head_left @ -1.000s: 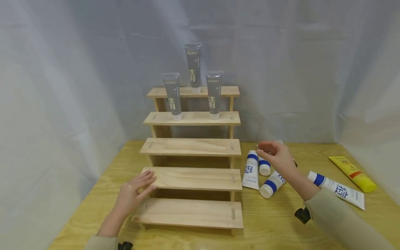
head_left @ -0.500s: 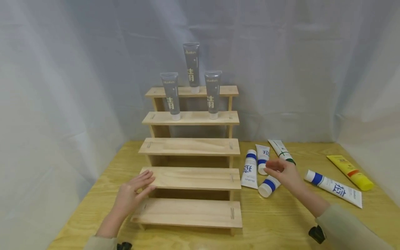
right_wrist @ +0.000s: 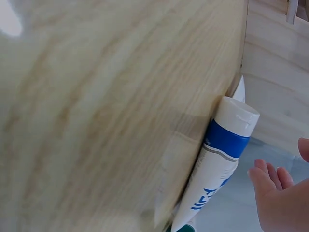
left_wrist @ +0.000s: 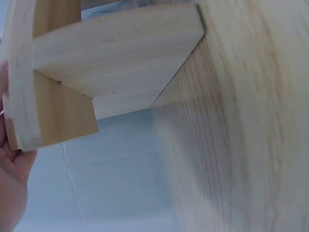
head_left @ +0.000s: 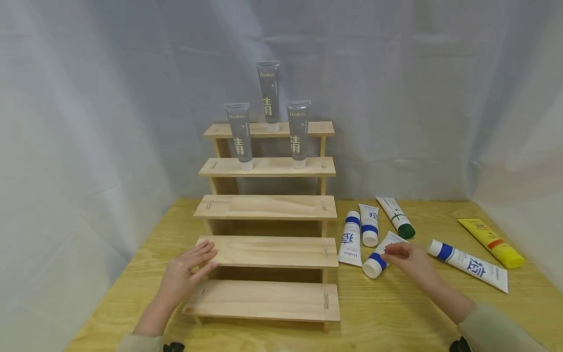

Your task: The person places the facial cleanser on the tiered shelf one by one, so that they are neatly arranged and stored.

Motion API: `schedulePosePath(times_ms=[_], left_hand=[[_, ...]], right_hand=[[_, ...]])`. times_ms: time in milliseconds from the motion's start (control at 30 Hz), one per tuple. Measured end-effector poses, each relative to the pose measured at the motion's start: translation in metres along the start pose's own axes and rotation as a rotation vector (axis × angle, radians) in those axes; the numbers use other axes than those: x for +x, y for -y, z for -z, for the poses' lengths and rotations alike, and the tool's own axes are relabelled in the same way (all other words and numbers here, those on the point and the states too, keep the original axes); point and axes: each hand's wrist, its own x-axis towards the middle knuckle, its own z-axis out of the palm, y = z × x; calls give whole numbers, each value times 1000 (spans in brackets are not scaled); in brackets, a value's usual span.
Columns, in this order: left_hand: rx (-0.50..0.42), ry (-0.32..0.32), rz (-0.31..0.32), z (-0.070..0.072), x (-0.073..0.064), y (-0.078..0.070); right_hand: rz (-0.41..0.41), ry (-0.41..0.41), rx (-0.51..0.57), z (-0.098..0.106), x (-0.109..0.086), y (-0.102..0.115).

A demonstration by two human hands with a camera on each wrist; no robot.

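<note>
My left hand (head_left: 185, 274) rests on the left end of the second-lowest shelf of a stepped wooden stand (head_left: 268, 250), fingers on its top. The left wrist view shows this hand (left_wrist: 12, 179) against the shelf end. My right hand (head_left: 409, 261) hovers over a white squeeze tube with a blue band (head_left: 384, 252), partly covering it. In the right wrist view the hand (right_wrist: 282, 198) is apart from that tube (right_wrist: 217, 157), holding nothing. Two similar tubes lie to its left, the longer one (head_left: 350, 239) and the smaller one (head_left: 369, 225); another (head_left: 470, 264) lies to its right.
Grey tubes stand cap-down on the stand: one on top (head_left: 270, 95), two a shelf lower, left (head_left: 240, 134) and right (head_left: 298, 132). A green-capped tube (head_left: 396, 217) and a yellow tube (head_left: 492, 242) lie on the wooden table (head_left: 387, 318). White sheeting (head_left: 418, 122) encloses the back and sides.
My right hand has moved from over the smaller blue-banded tube toward me and slightly right, uncovering that tube and the green-capped one. The left hand has stayed on the shelf.
</note>
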Motion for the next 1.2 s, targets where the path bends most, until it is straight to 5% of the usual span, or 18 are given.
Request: schedulePosePath(times_ms=[467, 733, 1200], left_hand=[[2, 8, 9, -1, 0, 1], [12, 28, 22, -1, 0, 0], [13, 38, 45, -1, -2, -1]], right_hand=[[-64, -9, -36, 1, -7, -18], [-209, 70, 175, 0, -9, -22], [-290, 107, 483, -9, 0, -29]])
